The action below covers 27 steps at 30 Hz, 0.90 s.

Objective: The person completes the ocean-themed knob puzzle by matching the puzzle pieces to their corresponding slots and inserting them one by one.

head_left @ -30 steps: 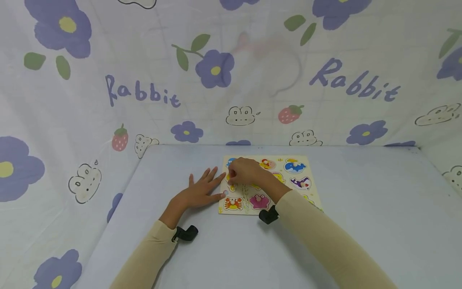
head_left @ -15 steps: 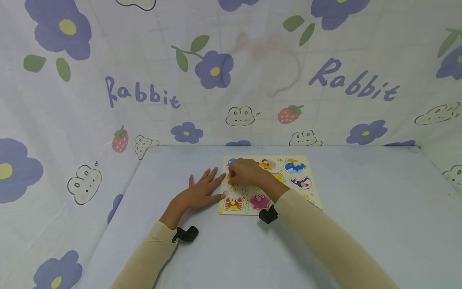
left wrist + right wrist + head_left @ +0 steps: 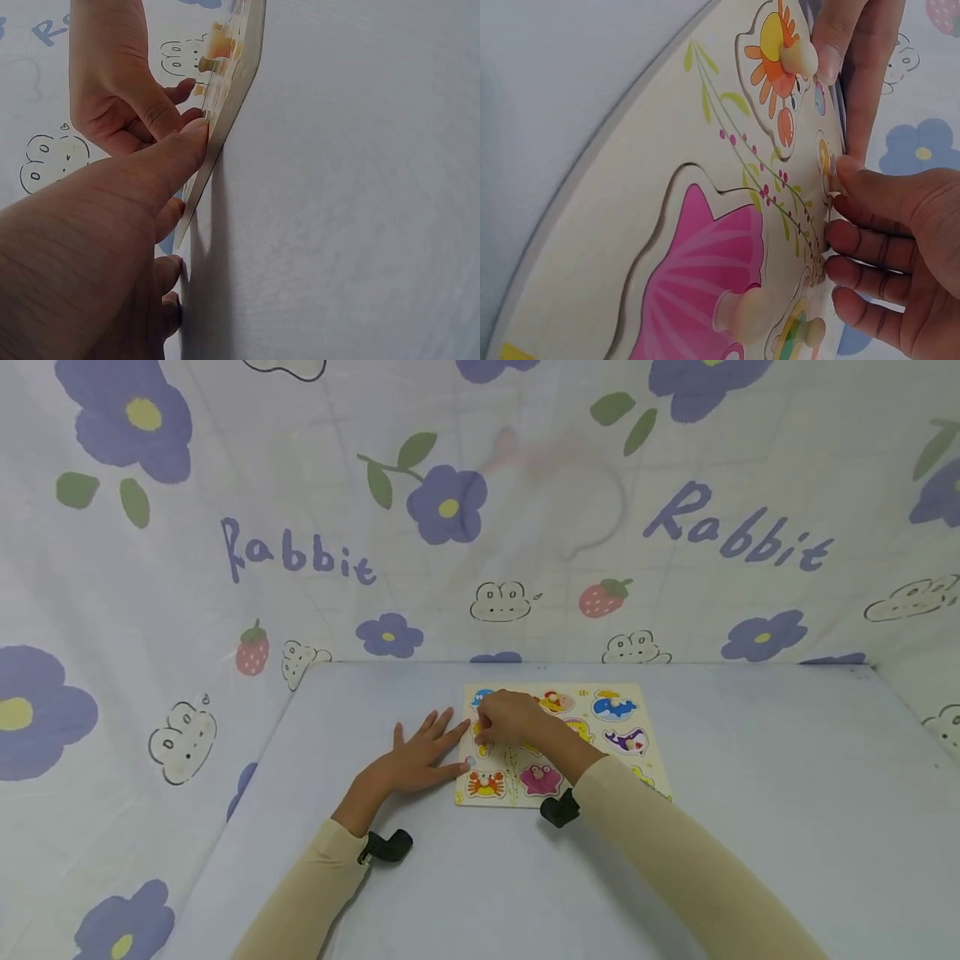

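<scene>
A wooden knob puzzle board (image 3: 655,752) with sea-animal pieces lies on the table. My left hand (image 3: 414,762) rests at its left side with fingers spread, the thumb (image 3: 193,136) pressing on the board's edge. My right hand (image 3: 513,717) reaches over the left column and pinches a small yellow-orange piece (image 3: 824,159) between thumb and index finger; the other fingers curl loosely. Its knob is hidden by the fingertips. Nearer me are an orange crab piece (image 3: 775,56) and a pink shell piece (image 3: 697,262), each with a round wooden knob.
A blue whale piece (image 3: 613,707) and a purple orca piece (image 3: 626,741) sit at the board's right. The pale table (image 3: 787,777) spreads around it. A white curtain (image 3: 525,635) printed with flowers and rabbits hangs behind.
</scene>
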{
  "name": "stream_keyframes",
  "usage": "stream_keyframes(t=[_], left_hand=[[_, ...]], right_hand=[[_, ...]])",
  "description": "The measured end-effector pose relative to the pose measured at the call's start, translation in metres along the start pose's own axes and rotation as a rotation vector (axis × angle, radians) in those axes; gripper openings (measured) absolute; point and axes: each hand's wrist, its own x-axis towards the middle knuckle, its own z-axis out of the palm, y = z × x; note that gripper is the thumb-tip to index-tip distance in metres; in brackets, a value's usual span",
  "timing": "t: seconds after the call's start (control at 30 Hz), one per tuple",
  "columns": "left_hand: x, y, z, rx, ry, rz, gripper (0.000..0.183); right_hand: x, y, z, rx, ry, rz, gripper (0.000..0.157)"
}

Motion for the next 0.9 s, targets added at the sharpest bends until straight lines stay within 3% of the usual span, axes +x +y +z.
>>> stream_keyframes(t=[0.3,0.53,0.77,0.9], left_hand=[[0.003,-0.003,0.003,0.028,0.01,0.002,0.076],[-0.013,-0.011,-0.002,0.03,0.007,-0.039,0.076],[-0.016,-0.032,-0.01,-0.023,-0.06,-0.019,0.075],[-0.02,-0.052,-0.023,-0.048,-0.087,-0.012,0.071]], right_hand=[[-0.008,0.005,0.005,0.023,0.036,0.028,0.023],[-0.019,0.004,0.007,0.05,0.071,-0.038,0.021],[-0.05,0.015,-0.011,0.03,0.127,-0.064,0.019],[-0.072,0.032,-0.022,-0.012,0.17,-0.067,0.025]])
